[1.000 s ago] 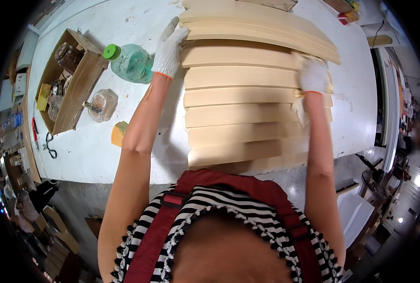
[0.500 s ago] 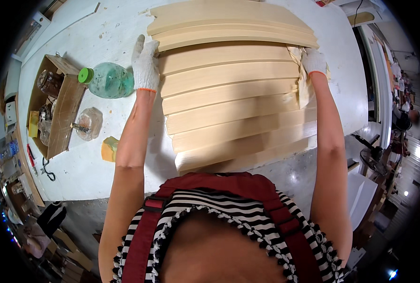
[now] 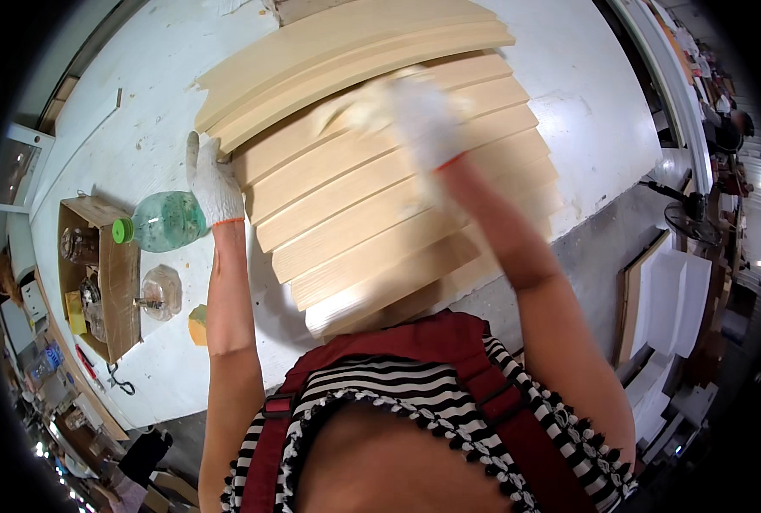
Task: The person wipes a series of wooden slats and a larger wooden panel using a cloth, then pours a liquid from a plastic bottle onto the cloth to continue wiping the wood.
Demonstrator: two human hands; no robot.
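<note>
Left hand in a white knit glove sits flat, fingers together, against the left ends of the fanned stack of pale wooden slats on the white worktable. Green plastic bottle lies just beside it. Right hand, gloved too, is blurred over the slats, so can't tell its grip.
</note>
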